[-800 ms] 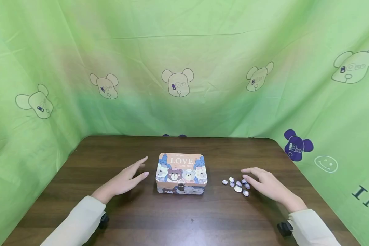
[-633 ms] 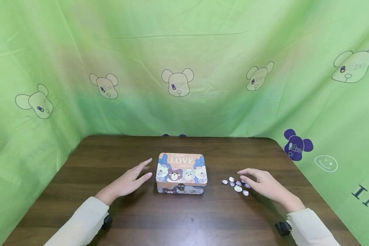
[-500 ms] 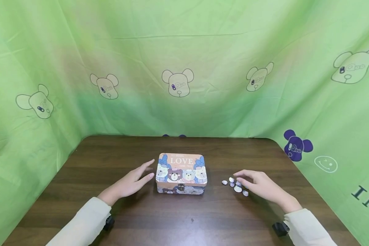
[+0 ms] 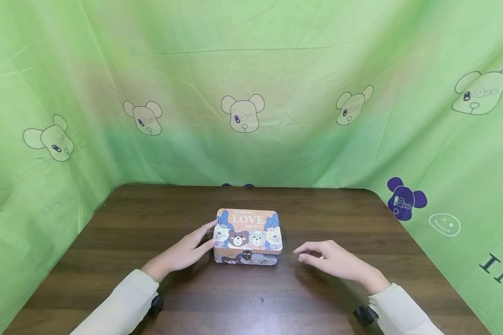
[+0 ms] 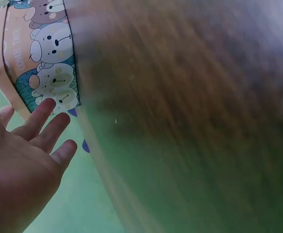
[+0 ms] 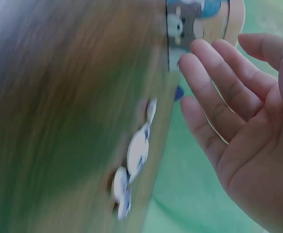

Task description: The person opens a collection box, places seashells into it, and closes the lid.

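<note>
A rectangular tin box (image 4: 248, 236) with a peach lid, printed bears and the word LOVE stands closed in the middle of the table in the head view. My left hand (image 4: 183, 253) is at its left side, thumb and fingertips right at the lid's edge, fingers extended. To the right of the tin, my right hand (image 4: 333, 260) hovers low with relaxed, slightly bent fingers and an empty palm. Several small white and purplish seashells (image 6: 138, 153) lie on the table beneath it in the right wrist view. From the head, that hand hides nearly all of them.
The dark wooden table (image 4: 251, 298) has rounded far corners. Behind it and along both sides hangs a green curtain (image 4: 243, 153) printed with bear heads. Black wrist devices (image 4: 365, 315) sit at the cuffs of the pale sleeves (image 4: 402, 307).
My left hand has moved right, up to the tin's left edge. My right hand has moved left and nearer, over the seashells toward the tin. The tin has stayed in place.
</note>
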### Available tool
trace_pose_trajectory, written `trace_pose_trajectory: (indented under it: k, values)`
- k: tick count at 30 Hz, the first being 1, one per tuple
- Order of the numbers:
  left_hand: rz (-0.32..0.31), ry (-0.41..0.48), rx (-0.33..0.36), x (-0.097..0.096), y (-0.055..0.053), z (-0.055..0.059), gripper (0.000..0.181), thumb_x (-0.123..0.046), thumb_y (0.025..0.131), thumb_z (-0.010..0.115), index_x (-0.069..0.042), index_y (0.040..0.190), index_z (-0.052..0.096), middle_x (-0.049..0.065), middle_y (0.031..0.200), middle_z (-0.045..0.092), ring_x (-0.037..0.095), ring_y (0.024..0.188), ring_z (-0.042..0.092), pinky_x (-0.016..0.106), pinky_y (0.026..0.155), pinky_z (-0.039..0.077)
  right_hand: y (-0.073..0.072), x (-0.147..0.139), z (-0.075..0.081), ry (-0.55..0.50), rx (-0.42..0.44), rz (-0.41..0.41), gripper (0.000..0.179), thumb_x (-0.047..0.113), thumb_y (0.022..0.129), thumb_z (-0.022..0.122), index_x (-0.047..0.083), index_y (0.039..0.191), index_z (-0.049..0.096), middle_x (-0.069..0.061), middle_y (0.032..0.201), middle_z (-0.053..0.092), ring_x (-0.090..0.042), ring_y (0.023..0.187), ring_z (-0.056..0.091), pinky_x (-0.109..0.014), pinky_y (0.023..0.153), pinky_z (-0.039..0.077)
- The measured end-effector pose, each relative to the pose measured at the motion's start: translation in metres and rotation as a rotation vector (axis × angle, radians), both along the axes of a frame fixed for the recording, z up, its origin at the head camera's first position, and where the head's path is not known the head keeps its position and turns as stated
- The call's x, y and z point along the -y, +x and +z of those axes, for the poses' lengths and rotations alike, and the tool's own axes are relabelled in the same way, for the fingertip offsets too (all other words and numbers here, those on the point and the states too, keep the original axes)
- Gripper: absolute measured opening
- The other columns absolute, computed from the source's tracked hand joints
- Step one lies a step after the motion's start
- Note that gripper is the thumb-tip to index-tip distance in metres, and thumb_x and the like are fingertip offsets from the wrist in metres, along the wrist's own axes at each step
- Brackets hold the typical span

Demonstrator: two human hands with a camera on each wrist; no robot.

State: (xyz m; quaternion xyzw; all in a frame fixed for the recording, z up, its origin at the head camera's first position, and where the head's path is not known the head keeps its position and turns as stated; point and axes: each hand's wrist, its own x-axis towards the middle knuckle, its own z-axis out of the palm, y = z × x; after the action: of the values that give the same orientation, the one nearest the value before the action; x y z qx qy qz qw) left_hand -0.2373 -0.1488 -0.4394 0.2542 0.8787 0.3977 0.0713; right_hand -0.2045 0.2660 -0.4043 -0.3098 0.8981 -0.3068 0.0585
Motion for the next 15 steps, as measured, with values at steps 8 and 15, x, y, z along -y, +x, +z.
trace_pose_trajectory:
  k: [8,15]
  values:
    - [-0.009,0.018,0.014,-0.001,0.000,0.000,0.067,-0.049,0.105,0.046,-0.021,0.161,0.022,0.012,0.154,0.041,0.027,0.139,0.041,0.051,0.112,0.032,0.002,0.030,-0.008,-0.013,0.071,0.137,0.029,0.028,0.105,0.056,0.011,0.125,0.068,0.007,0.104,0.072,-0.002,0.082,0.059,-0.028,0.075,0.050]
    - [-0.004,0.005,0.028,-0.002,0.001,0.003,0.068,-0.050,0.105,0.047,-0.021,0.161,0.022,0.013,0.154,0.041,0.029,0.140,0.040,0.053,0.111,0.031,0.002,0.056,-0.015,-0.034,0.131,0.241,0.035,0.025,0.106,0.054,0.005,0.135,0.061,0.007,0.105,0.074,-0.002,0.084,0.063,-0.025,0.078,0.050]
